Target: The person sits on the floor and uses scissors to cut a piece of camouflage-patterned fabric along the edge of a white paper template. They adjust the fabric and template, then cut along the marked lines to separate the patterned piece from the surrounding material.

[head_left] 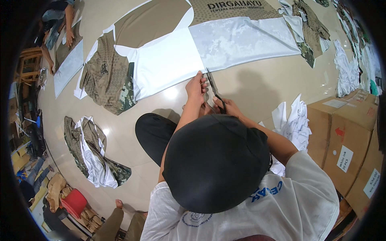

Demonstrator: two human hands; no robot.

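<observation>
Neither my left hand nor my right hand shows. Below me sits a person in a black cap (215,160) and white T-shirt (305,188), seen from behind. Their right hand (225,105) grips black-handled scissors (213,84), blades at the lower edge of a long fabric strip, where plain white fabric (165,68) meets pale grey mottled fabric (245,40). Their left hand (196,86) touches that edge beside the blades. Khaki patterned pieces with camouflage edging (104,76) lie around the strip, and a crumpled khaki-and-white piece (92,152) lies lower left.
Cardboard boxes (319,124) stand right, beside white scraps (291,124). More fabric piles (345,68) line the back right. A co-worker's hands (69,38) are on fabric at top left. Clutter and a red object (73,201) line the left. An olive-clothed limb (108,225) shows lower left.
</observation>
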